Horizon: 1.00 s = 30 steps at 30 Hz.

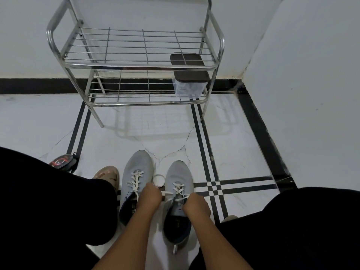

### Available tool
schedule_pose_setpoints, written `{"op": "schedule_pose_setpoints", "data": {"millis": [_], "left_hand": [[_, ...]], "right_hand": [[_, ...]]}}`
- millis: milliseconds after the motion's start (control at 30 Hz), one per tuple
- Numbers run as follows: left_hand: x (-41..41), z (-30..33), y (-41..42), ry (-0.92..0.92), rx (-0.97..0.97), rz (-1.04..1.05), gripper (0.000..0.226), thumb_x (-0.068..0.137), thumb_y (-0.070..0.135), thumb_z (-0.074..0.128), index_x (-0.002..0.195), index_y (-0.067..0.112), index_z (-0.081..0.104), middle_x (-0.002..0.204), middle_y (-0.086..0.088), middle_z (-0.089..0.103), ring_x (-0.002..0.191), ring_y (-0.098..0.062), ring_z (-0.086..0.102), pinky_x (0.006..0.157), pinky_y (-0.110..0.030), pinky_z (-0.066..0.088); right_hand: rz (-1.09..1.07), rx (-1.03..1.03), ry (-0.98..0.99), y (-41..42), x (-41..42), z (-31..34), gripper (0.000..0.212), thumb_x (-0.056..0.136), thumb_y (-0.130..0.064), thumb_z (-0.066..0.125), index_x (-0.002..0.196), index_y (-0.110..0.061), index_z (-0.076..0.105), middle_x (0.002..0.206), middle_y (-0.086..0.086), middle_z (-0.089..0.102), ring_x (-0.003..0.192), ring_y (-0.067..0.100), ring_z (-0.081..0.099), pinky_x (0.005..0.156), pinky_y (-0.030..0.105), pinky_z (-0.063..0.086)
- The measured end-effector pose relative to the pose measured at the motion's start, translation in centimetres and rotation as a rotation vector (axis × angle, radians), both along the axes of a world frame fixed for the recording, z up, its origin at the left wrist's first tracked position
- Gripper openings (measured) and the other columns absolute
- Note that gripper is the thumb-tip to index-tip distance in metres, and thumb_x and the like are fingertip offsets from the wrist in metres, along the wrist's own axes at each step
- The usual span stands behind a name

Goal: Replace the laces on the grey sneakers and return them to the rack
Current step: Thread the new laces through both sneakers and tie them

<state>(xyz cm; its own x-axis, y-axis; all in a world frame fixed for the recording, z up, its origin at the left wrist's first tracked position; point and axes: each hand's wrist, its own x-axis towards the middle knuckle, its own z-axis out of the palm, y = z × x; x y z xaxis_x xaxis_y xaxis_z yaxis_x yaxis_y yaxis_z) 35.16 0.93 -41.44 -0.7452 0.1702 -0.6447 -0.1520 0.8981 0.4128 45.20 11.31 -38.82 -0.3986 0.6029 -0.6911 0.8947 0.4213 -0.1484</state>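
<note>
A chrome wire rack point(136, 65) with two shelves stands against a pale wall point(29, 36) on a white marble-look floor point(243, 149) crossed by thin black double lines and edged with a black border; a second pale wall point(311, 75) meets the first just right of the rack, forming a corner; hairline cracks run through the floor in front of the rack; on the rack's lower shelf, at its right end, sits a clear container point(188, 90) with a dark brown lid point(191, 76), seen partly through the upper shelf; well in front of the rack, two grey sneakers point(136, 172) lie side by side on the floor, toes toward the rack, both threaded with white laces point(180, 190); between their toes rests a small white round object point(158, 180); the left hand point(150, 195) is curled over the gap between the sneakers, pinching lace at the right sneaker; the right hand point(196, 205) is curled at that sneaker's tongue, pinching lace too; left of the sneakers a tan sandal point(108, 174) peeks from under a black trouser leg point(48, 201), and a dark round item with red markings point(62, 161) lies beyond it
</note>
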Motion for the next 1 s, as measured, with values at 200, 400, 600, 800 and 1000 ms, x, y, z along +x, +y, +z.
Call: {"op": "schedule_pose_setpoints", "data": {"millis": [200, 400, 600, 800, 1000], "left_hand": [[0.3, 0.7, 1.0, -0.119, -0.002, -0.289, 0.031, 0.094, 0.026, 0.053, 0.109, 0.000, 0.063, 0.115, -0.020, 0.065, 0.106, -0.031, 0.062, 0.086, -0.033, 0.048], [1.4, 1.5, -0.4, 0.063, 0.073, 0.089, 0.019, 0.096, 0.022, 0.044, 0.095, 0.011, 0.060, 0.109, -0.016, 0.064, 0.093, -0.030, 0.058, 0.077, -0.033, 0.044], [-1.4, 3.0, -1.6, -0.010, 0.018, 0.270, 0.035, 0.094, 0.018, 0.042, 0.120, 0.001, 0.058, 0.125, -0.020, 0.059, 0.113, -0.035, 0.057, 0.084, -0.035, 0.044], [-0.8, 3.9, 0.9, 0.513, -0.313, -0.307, 0.032, 0.093, 0.036, 0.045, 0.117, 0.020, 0.060, 0.125, -0.003, 0.054, 0.114, -0.025, 0.052, 0.091, -0.038, 0.040], [0.8, -0.2, 1.3, 0.337, -0.087, -0.606, 0.037, 0.089, 0.018, 0.049, 0.126, 0.024, 0.053, 0.117, -0.004, 0.065, 0.107, -0.025, 0.061, 0.086, -0.034, 0.047]], "right_hand": [[0.029, -0.004, -0.009, -0.2, -0.4, 0.0, 0.028, 0.096, -0.023, 0.053, 0.120, -0.011, 0.059, 0.121, 0.008, 0.060, 0.108, 0.025, 0.061, 0.082, 0.034, 0.051], [-0.021, -0.015, 0.002, 0.2, 0.1, 0.1, 0.028, 0.095, -0.020, 0.051, 0.120, -0.010, 0.058, 0.121, 0.008, 0.060, 0.108, 0.025, 0.061, 0.083, 0.034, 0.052], [-0.060, -0.044, -0.010, 0.3, 0.0, 0.2, 0.027, 0.096, -0.021, 0.050, 0.119, -0.010, 0.058, 0.120, 0.008, 0.061, 0.107, 0.025, 0.062, 0.083, 0.034, 0.052], [-0.012, -0.028, -0.022, 0.3, -0.3, 0.3, 0.026, 0.096, -0.016, 0.048, 0.119, -0.010, 0.057, 0.120, 0.008, 0.060, 0.107, 0.024, 0.061, 0.081, 0.033, 0.050], [0.031, -0.007, -0.005, 0.0, -0.2, 0.2, 0.025, 0.097, -0.019, 0.049, 0.117, -0.010, 0.059, 0.120, 0.007, 0.061, 0.108, 0.024, 0.061, 0.078, 0.031, 0.048]]}}
